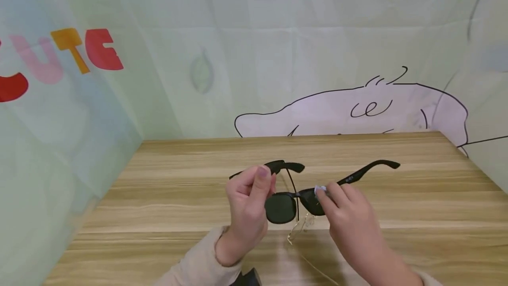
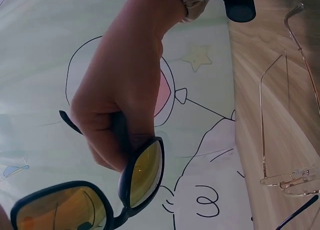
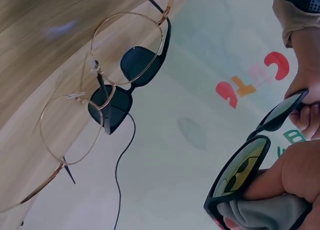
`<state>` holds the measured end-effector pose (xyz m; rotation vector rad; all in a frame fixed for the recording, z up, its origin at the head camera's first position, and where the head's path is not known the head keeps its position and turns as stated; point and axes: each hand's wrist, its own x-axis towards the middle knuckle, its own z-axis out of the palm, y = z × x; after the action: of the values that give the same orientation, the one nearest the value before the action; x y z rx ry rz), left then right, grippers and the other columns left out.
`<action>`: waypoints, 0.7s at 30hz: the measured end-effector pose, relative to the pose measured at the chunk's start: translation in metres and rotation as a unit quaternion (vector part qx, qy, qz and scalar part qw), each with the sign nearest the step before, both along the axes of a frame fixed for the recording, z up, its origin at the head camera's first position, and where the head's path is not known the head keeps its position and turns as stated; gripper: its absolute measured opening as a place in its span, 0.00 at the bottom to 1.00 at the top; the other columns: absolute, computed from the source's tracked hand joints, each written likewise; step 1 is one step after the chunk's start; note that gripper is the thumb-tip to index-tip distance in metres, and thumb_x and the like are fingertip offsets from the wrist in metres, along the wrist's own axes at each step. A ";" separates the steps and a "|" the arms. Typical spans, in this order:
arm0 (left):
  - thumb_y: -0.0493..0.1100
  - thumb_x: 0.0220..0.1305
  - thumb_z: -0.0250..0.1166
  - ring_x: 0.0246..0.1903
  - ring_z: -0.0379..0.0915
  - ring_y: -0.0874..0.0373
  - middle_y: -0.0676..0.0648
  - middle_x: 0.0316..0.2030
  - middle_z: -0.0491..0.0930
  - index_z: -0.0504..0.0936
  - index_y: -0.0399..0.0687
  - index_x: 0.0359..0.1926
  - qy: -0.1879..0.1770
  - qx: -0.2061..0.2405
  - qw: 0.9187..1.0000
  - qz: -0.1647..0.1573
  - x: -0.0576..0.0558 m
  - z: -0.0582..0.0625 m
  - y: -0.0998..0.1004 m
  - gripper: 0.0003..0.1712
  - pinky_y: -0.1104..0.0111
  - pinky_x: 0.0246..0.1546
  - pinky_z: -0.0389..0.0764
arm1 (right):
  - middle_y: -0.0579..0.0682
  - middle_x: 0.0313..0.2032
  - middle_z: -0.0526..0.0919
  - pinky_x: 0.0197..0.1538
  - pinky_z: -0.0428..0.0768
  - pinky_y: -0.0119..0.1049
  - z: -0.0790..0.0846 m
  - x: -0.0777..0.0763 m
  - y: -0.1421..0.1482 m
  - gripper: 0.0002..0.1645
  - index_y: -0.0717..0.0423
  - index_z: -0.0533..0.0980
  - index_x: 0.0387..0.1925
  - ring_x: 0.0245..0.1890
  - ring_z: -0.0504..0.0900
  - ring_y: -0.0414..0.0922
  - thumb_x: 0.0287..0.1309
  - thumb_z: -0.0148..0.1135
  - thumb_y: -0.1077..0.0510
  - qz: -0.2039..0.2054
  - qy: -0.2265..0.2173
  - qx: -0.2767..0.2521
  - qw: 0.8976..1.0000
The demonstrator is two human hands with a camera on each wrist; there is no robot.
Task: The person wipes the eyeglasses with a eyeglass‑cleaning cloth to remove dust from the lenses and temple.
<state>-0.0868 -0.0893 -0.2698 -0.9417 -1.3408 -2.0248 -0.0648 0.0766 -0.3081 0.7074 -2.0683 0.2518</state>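
Observation:
My left hand grips one side of a pair of black sunglasses, its fingers curled near the hinge and temple. The lenses look yellowish from behind in the left wrist view. On the other lens, my right hand pinches a grey cleaning cloth around the glass, with the thumb on the inner side. The right temple extends away over the table. Below the sunglasses lies a pair of thin gold-rimmed glasses, partly hidden by my right hand. A second pair of dark sunglasses lies beyond them.
Beneath the hands is a wood-grain table. A pale fabric backdrop with cartoon drawings and coloured letters encloses its back and sides. A dark device is at the left wrist, low in the head view.

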 end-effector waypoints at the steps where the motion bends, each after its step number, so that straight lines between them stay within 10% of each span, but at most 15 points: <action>1: 0.44 0.71 0.51 0.13 0.48 0.58 0.46 0.12 0.58 0.60 0.39 0.13 0.004 0.001 1.000 0.000 0.000 0.000 0.000 0.27 0.68 0.15 0.55 | 0.57 0.28 0.74 0.22 0.67 0.42 0.000 0.001 0.000 0.23 0.70 0.80 0.31 0.22 0.67 0.52 0.26 0.55 0.85 -0.004 0.000 0.002 1.000; 6: 0.45 0.71 0.51 0.13 0.48 0.59 0.47 0.12 0.56 0.59 0.41 0.13 0.018 0.010 1.000 0.009 0.001 0.002 -0.001 0.28 0.68 0.15 0.55 | 0.55 0.29 0.75 0.26 0.71 0.42 0.000 0.002 -0.003 0.22 0.69 0.80 0.33 0.25 0.70 0.52 0.34 0.49 0.83 0.013 -0.010 -0.025 1.000; 12: 0.42 0.71 0.51 0.13 0.52 0.56 0.45 0.11 0.57 0.59 0.39 0.13 0.050 0.012 0.998 0.022 0.003 0.005 0.002 0.27 0.66 0.13 0.58 | 0.51 0.29 0.76 0.32 0.74 0.37 -0.001 -0.001 -0.012 0.22 0.65 0.82 0.33 0.28 0.74 0.48 0.70 0.40 0.63 0.091 -0.017 -0.106 0.990; 21: 0.43 0.71 0.51 0.12 0.47 0.58 0.46 0.12 0.56 0.61 0.36 0.14 0.027 0.027 0.998 0.043 0.002 0.005 -0.002 0.27 0.70 0.15 0.54 | 0.49 0.32 0.77 0.35 0.74 0.32 -0.003 0.001 0.000 0.21 0.61 0.82 0.34 0.30 0.72 0.45 0.69 0.40 0.65 0.141 -0.065 -0.091 0.984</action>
<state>-0.0845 -0.0918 -0.2645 -0.8924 -1.2691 -1.9490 -0.0639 0.0767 -0.3112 0.8902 -2.0306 0.6545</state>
